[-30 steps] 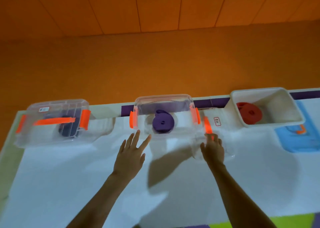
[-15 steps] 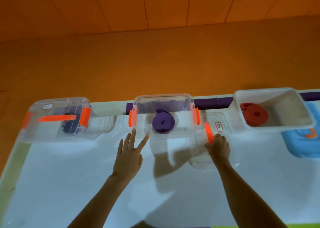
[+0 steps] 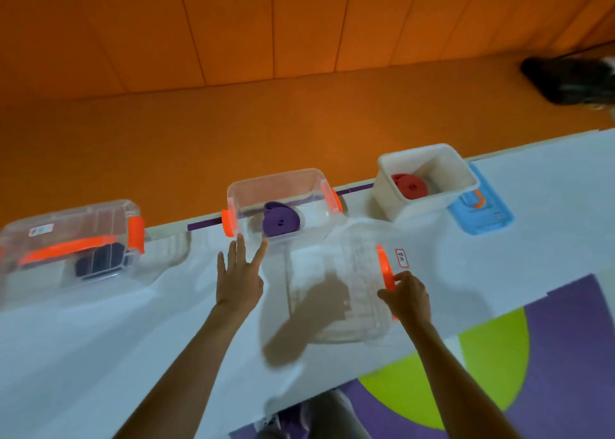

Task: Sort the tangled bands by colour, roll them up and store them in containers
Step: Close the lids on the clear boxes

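A rolled purple band (image 3: 280, 222) lies in the open clear container (image 3: 319, 180) with orange clips at the middle back. My left hand (image 3: 239, 277) hovers open just in front of that container, fingers spread. My right hand (image 3: 406, 297) grips the clear lid (image 3: 336, 285) by its orange handle, holding it tilted above the table in front of the container. A rolled red band (image 3: 408, 185) sits in the white tub (image 3: 426, 154) at the right. A dark blue roll (image 3: 100, 263) is inside the closed clear container (image 3: 66, 219) at the left.
A blue lid (image 3: 481, 214) lies behind and right of the white tub. The white table (image 3: 100, 355) ends at a near edge over a purple and green floor (image 3: 499, 355). A dark object (image 3: 569, 79) lies on the orange floor at the far right.
My right hand has lifted the clear lid off the table and swung it left, toward the purple band's container. The camera view has tilted and shifted. My left hand stays near the container.
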Motion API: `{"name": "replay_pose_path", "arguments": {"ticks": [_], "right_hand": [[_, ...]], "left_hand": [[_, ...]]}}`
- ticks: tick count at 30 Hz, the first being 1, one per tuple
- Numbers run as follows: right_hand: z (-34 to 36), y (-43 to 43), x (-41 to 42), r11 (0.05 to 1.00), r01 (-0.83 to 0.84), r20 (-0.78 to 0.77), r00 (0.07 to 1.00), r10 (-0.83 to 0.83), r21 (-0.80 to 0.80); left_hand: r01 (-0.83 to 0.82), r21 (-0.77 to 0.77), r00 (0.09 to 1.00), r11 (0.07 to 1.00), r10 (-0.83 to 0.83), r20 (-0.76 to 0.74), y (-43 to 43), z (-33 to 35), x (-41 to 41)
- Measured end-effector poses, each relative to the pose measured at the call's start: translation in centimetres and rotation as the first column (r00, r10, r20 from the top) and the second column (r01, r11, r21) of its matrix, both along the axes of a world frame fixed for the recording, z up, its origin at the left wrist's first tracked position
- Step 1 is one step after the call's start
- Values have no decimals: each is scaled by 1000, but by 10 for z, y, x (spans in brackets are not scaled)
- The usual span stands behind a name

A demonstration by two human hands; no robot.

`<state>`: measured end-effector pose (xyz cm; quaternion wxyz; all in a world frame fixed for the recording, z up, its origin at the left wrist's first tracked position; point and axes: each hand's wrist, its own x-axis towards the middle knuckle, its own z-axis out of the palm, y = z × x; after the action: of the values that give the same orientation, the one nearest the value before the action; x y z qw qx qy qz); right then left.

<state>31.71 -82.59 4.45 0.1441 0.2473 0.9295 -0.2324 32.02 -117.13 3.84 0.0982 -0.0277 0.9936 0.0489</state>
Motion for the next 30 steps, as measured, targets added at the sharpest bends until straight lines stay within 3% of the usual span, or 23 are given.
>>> {"name": "replay_pose_path", "arguments": {"ticks": [4, 9, 16, 23, 26, 30], "right_hand": [[28, -8, 0, 999, -32, -86, 996, 31, -14], [58, -39, -53, 955, -291, -149, 943, 297, 60], [63, -108, -160, 661, -702, -144, 649, 747, 263], [46, -162, -226, 393, -896, -31, 395, 918, 206], [35, -176, -239, 348, -922, -50, 345, 937, 167], [15, -178, -242, 362, -926, -99, 352, 931, 108]], "left_hand": [[29, 0, 999, 1000, -29, 30, -5, 2, -1], [-31, 134, 998, 990, 37, -46, -11, 9, -8], [-232, 358, 908, 905, 333, -253, -22, 25, -47], [-391, 456, 862, 800, 492, -124, -18, 13, -93], [-433, 435, 845, 789, 524, -109, -22, 0, -101], [-457, 430, 822, 778, 555, -130, -21, -13, -103]]}}
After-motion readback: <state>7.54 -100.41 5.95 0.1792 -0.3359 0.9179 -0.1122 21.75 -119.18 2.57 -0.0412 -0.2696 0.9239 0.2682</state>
